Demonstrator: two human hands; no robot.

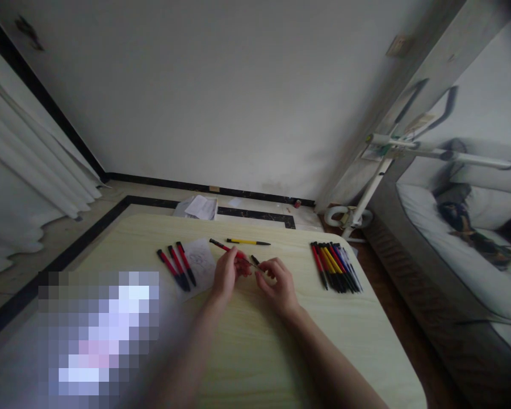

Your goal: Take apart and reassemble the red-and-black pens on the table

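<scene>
the red pen (220,245) is above the counter (255,352), gripped in the fingers of the left hand (226,275), its dark top end pointing up and away. the right hand (281,287) is just beside, fingers curled and seemingly pinched on a small dark piece (254,260); a thin rod seems to run between the hands, too small to tell whose part it is. the pen looks light and stiff, likely smooth plastic that could roll or slip, so mid-barrel is the best hold. the rod would probably bend if squeezed sideways; fingertips near its end should do. a yellow pen (247,242) lies just beyond, three pens (175,259) lie to the left, partly on paper (203,257), and a pile (333,267) lies to the right.
</scene>
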